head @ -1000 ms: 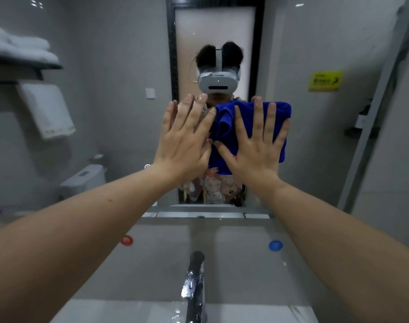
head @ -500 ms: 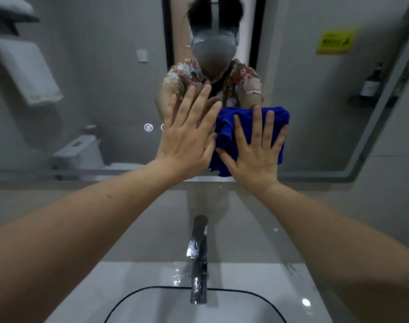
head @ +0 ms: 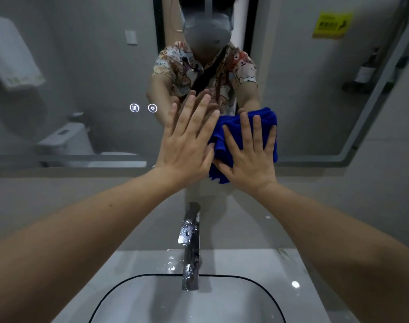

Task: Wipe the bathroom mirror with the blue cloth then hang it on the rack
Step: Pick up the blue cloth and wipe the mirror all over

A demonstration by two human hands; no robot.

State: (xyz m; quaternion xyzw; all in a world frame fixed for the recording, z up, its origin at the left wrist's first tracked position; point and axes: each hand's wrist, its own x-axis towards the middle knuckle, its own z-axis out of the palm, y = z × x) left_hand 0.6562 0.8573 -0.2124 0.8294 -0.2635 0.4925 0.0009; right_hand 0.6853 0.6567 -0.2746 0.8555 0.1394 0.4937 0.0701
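Blue cloth [head: 245, 122] has slid down to the mirror [head: 82, 66]'s bottom edge. My right hand [head: 250, 157] presses it flat, fingers spread; left hand [head: 187, 141] flat alongside. Lower strip nearly wiped; rack next.

A bathroom is shown: a chrome tap [head: 190, 248] is mounted over a white sink [head: 222, 306], and above it, a toilet [head: 66, 138] and hung towel [head: 12, 59] are reflected in the mirror [head: 82, 78].
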